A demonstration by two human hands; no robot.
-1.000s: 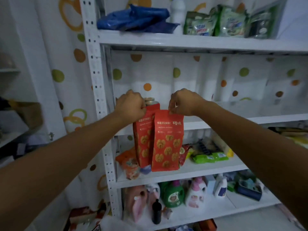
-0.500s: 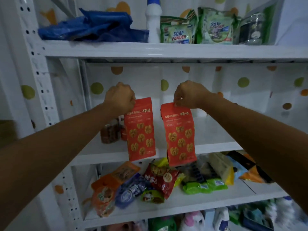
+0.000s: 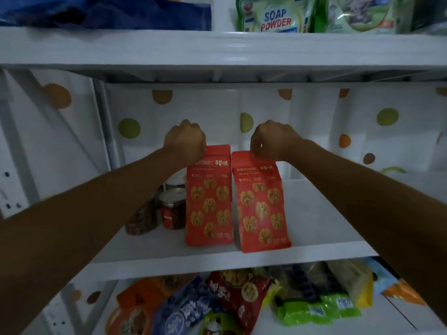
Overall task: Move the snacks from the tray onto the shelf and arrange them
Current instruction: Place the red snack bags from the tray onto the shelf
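Note:
Two red walnut snack bags stand upright side by side on the white middle shelf (image 3: 314,213). My left hand (image 3: 185,139) pinches the top edge of the left bag (image 3: 209,201). My right hand (image 3: 272,140) pinches the top edge of the right bag (image 3: 262,209). The bottoms of both bags sit near the shelf's front edge, with the right bag slightly nearer to me. No tray is in view.
Jars of dark snacks (image 3: 173,207) stand just left of the bags, behind my left forearm. The shelf above holds soap powder packs (image 3: 273,16) and a blue bag (image 3: 104,13). The shelf below carries several mixed snack packets (image 3: 242,296). A polka-dot curtain hangs behind.
Both hands carried the red bags up and forward from below shelf level onto the middle shelf. The bags now stand close together on the shelf, and the view has moved closer.

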